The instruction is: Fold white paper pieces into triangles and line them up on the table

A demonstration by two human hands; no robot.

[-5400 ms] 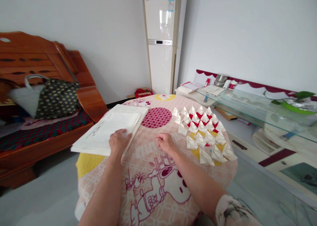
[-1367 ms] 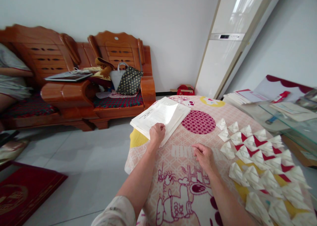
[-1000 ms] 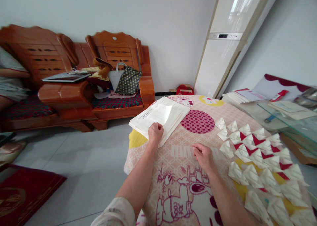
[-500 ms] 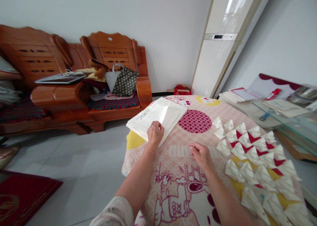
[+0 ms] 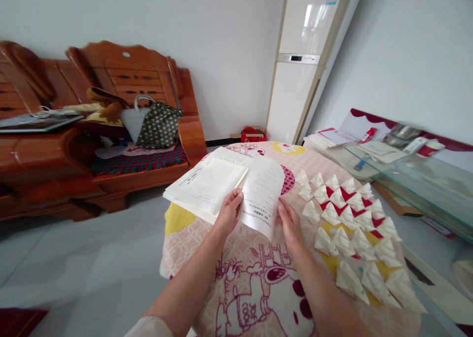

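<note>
Between my hands a printed sheet of paper is lifted and curved, its lower edge toward me. My left hand pinches the sheet's left edge. At its right edge is my right hand, thumb and fingers closed on the paper near the lower corner. Left of the sheet lies a stack of printed paper on the patterned tablecloth. To the right of my right hand stand rows of folded paper pieces, pointed and white.
A glass shelf with papers and metal bowls adjoins the table on the right. Behind it rises a tall white cabinet-like unit. A wooden sofa holding a patterned bag stands at the left.
A sheet has come off the stack and moved right, up between my hands. My right hand has gone from hovering over the cloth to gripping the sheet. The view has turned right.
</note>
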